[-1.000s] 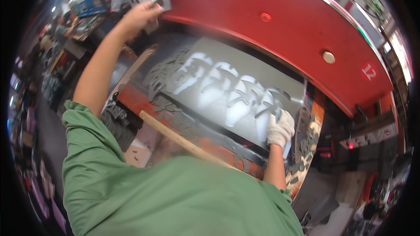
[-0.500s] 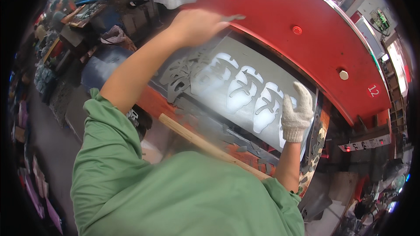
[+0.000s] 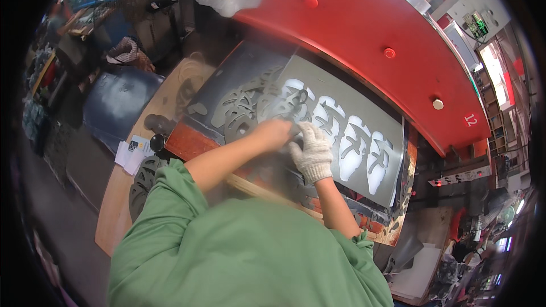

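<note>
My bare left hand [image 3: 276,135] is closed over the near side of the sheet, its fingers somewhat blurred. A dark grey cut-out piece [image 3: 300,108] rises from between its fingertips and my right hand. My right hand [image 3: 314,152], in a white knitted glove, meets the left one, its fingers bent around the same spot; what lies in its grip is hidden. Beneath both hands is a flat grey sheet [image 3: 330,79] with a row of shaped openings showing white. Several loose grey cut-outs with curved slots [image 3: 239,108] lie to its left.
A red machine beam [image 3: 352,17] with round buttons spans the far side. A wooden strip [image 3: 267,192] runs along the near edge. On the left are a curved wooden tabletop [image 3: 122,210], more grey cut-outs [image 3: 142,187] and a dark blue seat [image 3: 119,99]. A control box [image 3: 463,177] sits at right.
My left hand has come down and toward me from near the red beam. My gloved right hand has moved left to meet it. More of the sheet's right end now shows.
</note>
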`<state>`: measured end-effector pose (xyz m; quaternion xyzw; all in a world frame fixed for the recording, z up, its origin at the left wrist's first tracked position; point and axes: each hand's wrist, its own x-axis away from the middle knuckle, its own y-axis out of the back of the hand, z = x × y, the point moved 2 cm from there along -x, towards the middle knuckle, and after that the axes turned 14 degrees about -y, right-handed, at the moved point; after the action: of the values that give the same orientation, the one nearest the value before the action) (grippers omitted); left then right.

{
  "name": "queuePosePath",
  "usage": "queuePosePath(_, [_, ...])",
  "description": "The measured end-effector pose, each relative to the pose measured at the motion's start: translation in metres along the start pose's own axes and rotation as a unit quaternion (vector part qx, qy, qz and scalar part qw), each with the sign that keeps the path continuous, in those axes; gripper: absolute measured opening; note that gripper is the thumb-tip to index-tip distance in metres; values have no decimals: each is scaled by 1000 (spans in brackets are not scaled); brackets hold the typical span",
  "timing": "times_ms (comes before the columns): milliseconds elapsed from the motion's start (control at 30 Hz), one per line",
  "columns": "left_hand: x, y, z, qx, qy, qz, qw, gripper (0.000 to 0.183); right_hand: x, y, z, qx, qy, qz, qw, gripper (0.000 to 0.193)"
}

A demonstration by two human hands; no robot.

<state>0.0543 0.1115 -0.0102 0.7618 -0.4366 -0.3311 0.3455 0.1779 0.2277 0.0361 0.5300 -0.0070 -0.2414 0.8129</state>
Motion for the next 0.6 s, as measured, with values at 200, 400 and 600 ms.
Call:
queuePosePath(200, [20,22,39,22,127,-256,958,33,-16,-15,13,50,52,69,995,57])
queuePosePath(400, [18,20,70,-4,253,-189,949,32,-22,-20,33,99,104,119,982,66])
queuePosePath(600, [8,16,65,-4,143,-314,939,23,-20,-30,29,149,162,128,967,56])
